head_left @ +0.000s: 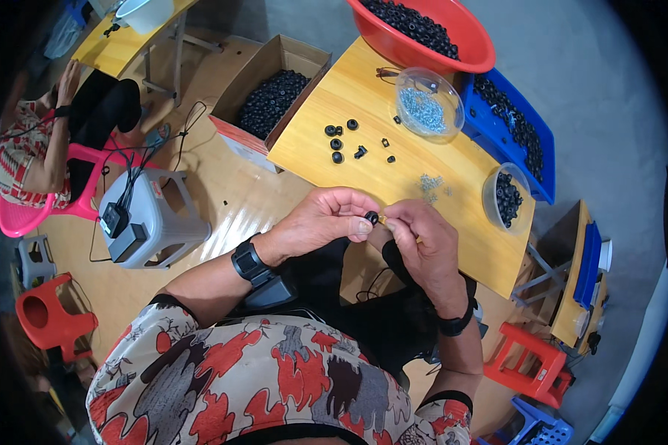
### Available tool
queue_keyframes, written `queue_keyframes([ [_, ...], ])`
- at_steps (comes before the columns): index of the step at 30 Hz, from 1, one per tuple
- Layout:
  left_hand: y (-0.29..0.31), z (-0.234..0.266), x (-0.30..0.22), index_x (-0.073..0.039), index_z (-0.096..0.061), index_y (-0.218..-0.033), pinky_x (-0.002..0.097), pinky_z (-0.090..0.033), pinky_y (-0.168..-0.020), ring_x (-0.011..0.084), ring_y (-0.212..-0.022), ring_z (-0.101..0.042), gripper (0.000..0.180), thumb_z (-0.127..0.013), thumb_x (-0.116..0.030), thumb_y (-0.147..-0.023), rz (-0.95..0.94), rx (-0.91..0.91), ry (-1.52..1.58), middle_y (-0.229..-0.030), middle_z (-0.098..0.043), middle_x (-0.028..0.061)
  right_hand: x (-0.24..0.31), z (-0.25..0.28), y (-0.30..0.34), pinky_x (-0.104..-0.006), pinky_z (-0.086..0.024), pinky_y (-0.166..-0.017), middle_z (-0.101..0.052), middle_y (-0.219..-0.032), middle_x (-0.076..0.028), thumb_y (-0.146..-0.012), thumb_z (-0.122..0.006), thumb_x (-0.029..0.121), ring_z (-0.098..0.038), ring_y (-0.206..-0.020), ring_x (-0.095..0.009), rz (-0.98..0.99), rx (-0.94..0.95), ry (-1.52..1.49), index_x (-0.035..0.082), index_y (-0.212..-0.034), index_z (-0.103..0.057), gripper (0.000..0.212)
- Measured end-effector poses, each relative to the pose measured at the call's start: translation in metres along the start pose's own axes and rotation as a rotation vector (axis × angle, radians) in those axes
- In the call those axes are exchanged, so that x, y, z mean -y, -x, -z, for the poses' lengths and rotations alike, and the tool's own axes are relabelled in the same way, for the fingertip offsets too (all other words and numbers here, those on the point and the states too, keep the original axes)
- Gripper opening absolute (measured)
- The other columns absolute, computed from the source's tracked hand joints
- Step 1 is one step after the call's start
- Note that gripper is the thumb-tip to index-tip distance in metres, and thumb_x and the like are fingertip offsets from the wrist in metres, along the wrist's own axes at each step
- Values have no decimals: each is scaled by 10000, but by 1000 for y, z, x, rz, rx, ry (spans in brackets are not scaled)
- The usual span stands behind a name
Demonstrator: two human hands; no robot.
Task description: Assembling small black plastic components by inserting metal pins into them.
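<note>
My left hand (328, 220) pinches a small round black plastic part (371, 217) between thumb and fingertips, just off the near edge of the yellow table (304, 148). Close beside it, my right hand (426, 241) has thumb and forefinger pressed together; whatever they hold is too small or hidden to name. Several loose black round parts (337, 157) and smaller black pieces (360, 152) lie on the table beyond my hands. A little pile of silvery screws (429, 182) sits to their right.
Along the table's far and right side stand a red basin (482, 55), a clear tub of screws (423, 111), a blue tray (548, 159) and a tub of black parts (506, 199). A cardboard box (273, 55) adjoins the left side. Another person (44, 148) sits far left, near a grey stool (156, 215).
</note>
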State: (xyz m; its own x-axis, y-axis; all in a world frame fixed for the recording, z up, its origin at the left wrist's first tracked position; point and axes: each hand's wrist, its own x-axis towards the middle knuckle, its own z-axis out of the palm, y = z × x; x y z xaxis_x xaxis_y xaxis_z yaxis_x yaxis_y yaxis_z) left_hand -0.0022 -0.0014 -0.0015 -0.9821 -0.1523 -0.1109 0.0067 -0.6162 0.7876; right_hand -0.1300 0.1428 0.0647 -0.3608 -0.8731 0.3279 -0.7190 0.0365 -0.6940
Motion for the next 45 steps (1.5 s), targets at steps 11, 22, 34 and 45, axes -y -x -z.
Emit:
queue_keyframes([
  [11,2,-1,-1,-5,-596,-1141,226,-535,-767,85,-829,-634,261,-621,-49,-885,-6,19,-8,-996,-653,49,4,0,-3,-320,-504,-639,-614,-823,-106,-788,-650,-5,-626,-731,-260,42,72,59,27,-899,-603,125],
  [22,3,-2,-1,-1,-587,-1149,225,-525,-745,84,-828,-625,268,-618,-81,-895,-5,40,-1,-986,-652,51,4,-3,-2,-322,-503,-639,-616,-840,-117,-790,-656,3,-626,-740,-262,57,80,54,31,-930,-630,146],
  [34,2,-1,-4,-6,-585,-1146,227,-524,-715,92,-786,-628,273,-622,-127,-904,8,17,10,-940,-656,50,5,-1,-4,-321,-497,-670,-623,-850,-120,-804,-646,6,-624,-752,-268,-25,45,32,31,-955,-633,154],
  [45,3,1,-2,-5,-601,-1136,238,-542,-746,111,-795,-653,256,-624,-63,-888,51,46,49,-972,-669,68,-48,-8,-31,-358,-499,-676,-629,-859,-141,-808,-641,47,-628,-785,-319,-74,85,247,38,-919,-626,113],
])
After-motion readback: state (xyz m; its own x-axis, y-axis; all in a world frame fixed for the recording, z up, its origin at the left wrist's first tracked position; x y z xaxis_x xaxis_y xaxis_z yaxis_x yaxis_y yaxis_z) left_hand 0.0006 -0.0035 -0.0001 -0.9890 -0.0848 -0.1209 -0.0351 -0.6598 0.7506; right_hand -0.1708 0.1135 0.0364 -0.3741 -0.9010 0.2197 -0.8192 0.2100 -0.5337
